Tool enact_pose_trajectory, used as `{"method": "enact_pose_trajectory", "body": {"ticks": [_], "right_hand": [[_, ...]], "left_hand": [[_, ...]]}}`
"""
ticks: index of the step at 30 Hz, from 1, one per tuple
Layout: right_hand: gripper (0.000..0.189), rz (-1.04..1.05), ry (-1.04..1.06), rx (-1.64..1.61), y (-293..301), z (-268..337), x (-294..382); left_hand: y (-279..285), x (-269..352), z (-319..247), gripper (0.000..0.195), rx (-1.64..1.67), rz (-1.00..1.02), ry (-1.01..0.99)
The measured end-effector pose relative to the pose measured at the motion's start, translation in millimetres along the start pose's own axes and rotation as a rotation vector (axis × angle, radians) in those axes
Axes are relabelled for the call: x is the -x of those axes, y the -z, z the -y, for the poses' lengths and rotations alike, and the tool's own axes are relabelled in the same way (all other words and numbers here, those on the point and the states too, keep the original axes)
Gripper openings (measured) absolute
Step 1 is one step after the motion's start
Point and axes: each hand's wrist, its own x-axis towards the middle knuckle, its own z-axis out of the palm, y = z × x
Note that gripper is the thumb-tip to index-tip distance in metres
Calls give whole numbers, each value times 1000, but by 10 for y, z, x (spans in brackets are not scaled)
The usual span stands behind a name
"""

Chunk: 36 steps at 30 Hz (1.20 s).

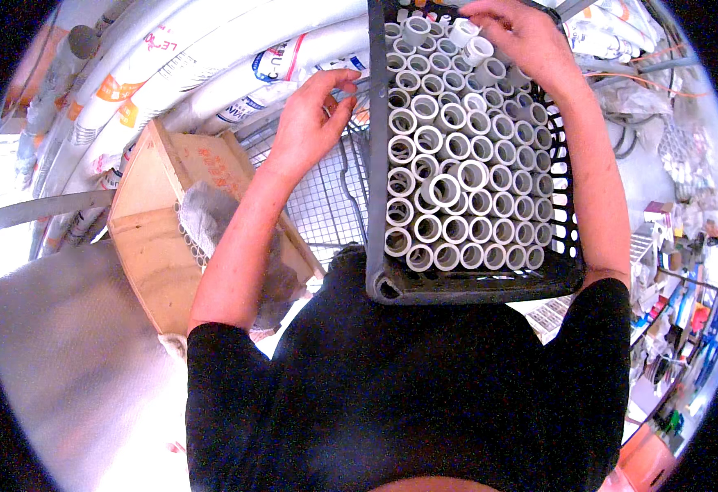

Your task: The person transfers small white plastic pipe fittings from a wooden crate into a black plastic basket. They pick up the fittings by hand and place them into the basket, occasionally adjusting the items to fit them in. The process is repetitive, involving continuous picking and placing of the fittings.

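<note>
A black plastic basket (376, 184) stands before me, packed with rows of short grey plastic pipe fittings (458, 146). Some lie loose on top, among them one near the middle (444, 190) and whiter ones towards the far end (478, 50). My right hand (512, 37) reaches over the far right part of the basket, its fingers bent beside those whiter fittings; whether it grips one cannot be told. My left hand (328, 104) hovers just outside the basket's left rim, fingers curled apart, holding nothing.
Long wrapped pipes (211, 67) run across the back left. A wooden box (156, 246) with a grey cloth (202, 212) on it is at my left, near a wire grid (322, 197). Shelves and mixed goods (672, 332) fill the right side. A metal bar (45, 211) juts in at left.
</note>
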Motion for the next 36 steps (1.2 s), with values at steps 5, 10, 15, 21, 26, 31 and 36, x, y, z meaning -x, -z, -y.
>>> {"method": "enact_pose_trajectory", "body": {"ticks": [5,10,15,21,26,31,36], "right_hand": [[20,9,-380,19,242,122,-17],[21,147,-163,86,134,-521,-8],[26,275,-125,166,76,-459,26],[31,270,-62,358,-17,-390,56],[26,274,-35,505,-75,-343,57],[21,192,140,433,-79,-133,78],[15,219,468,355,-210,182,70]], "left_hand": [[18,24,-9,33,1,4,-1],[5,17,-57,36,-6,9,15],[7,28,-53,37,-22,18,10],[3,23,-70,37,-37,23,3],[-10,40,-34,36,-23,-2,3],[0,30,-16,35,1,13,8],[14,35,-26,34,-17,23,13]]}}
